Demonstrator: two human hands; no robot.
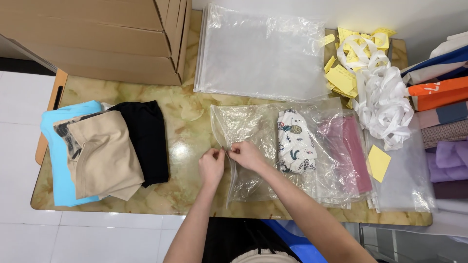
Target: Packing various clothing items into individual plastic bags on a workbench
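Fingers of left hand (211,165) and right hand (246,155) are pinched together on the open edge of a clear plastic bag (243,146). Inside it, right of the hands, lies a white patterned cloth (294,141); further right, a pink cloth (348,151) in another bag looks blurry

Cardboard boxes (97,36), folded clothes (105,151), yellow tags (343,78), white ribbon (385,104).

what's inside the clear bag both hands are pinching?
Inside the clear bag: a folded white printed garment. Left hand and right hand pinch its open edge. A pink garment seems bagged separately; overlapping plastic hides which.
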